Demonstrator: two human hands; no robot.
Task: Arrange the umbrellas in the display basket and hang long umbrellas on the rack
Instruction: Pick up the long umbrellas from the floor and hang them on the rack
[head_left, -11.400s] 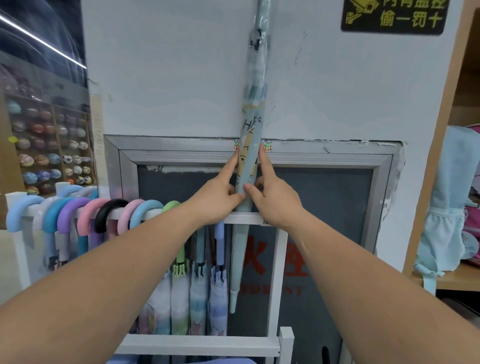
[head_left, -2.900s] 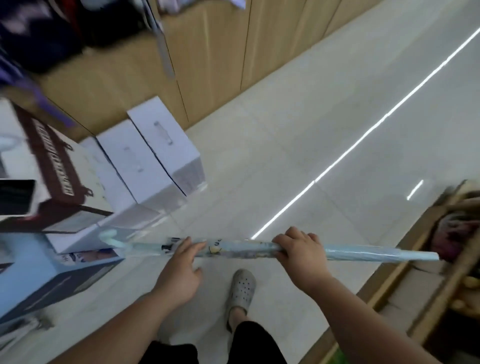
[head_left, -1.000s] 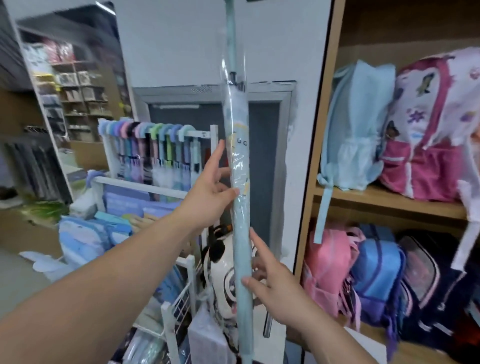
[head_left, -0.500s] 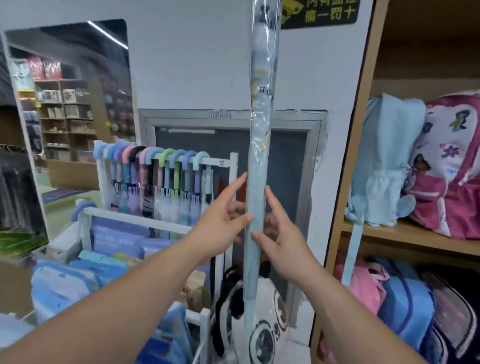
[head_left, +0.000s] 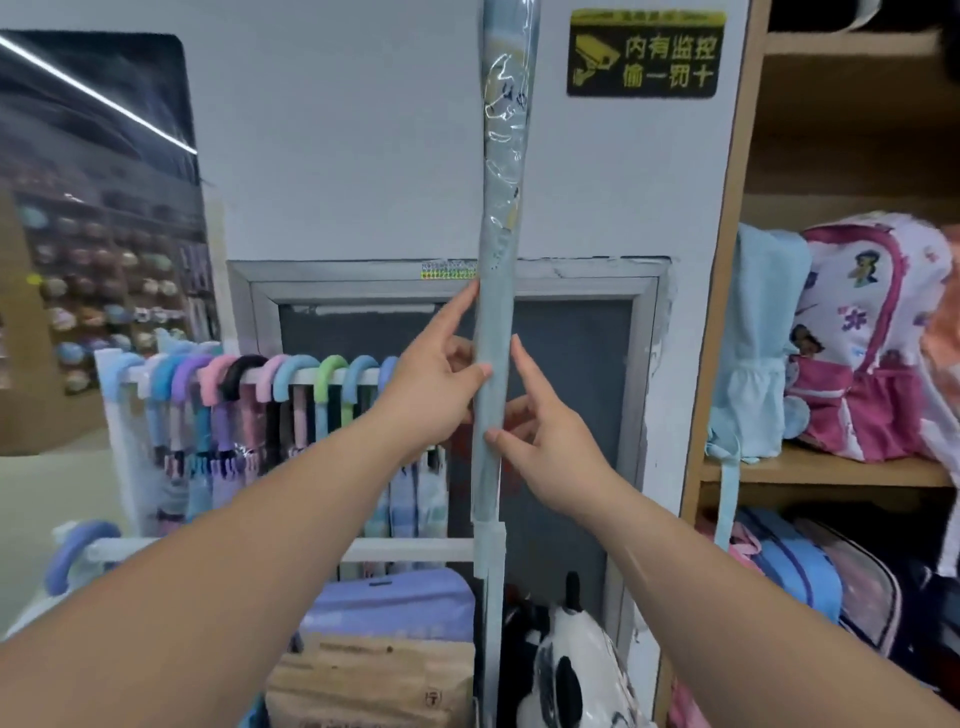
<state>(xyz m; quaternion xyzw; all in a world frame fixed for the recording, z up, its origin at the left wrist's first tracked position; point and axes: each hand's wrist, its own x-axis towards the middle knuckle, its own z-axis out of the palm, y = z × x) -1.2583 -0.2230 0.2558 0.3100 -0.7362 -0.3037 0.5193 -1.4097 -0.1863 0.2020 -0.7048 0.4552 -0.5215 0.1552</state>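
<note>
A long pale-blue umbrella (head_left: 497, 291) in a clear plastic sleeve stands upright in front of me, its top out of frame. My left hand (head_left: 434, 387) holds its shaft from the left, thumb and fingers pinching it. My right hand (head_left: 545, 441) holds it a little lower from the right, thumb on the front and fingers behind. Behind and to the left stands the white rack (head_left: 117, 415), whose top rail carries several long umbrellas with curved handles in pastel colours (head_left: 291, 374).
A wooden shelf unit (head_left: 727, 312) on the right holds a light-blue backpack (head_left: 753, 353) and a pink one (head_left: 872, 338). A panda-faced item (head_left: 566, 680), a brown box (head_left: 369, 680) and purple packs (head_left: 389, 597) lie low. A metal-framed panel (head_left: 644, 364) is on the wall.
I have stepped closer to the rack and wall. The umbrella has risen while staying upright, and both hands now hold it lower on its shaft, close together.
</note>
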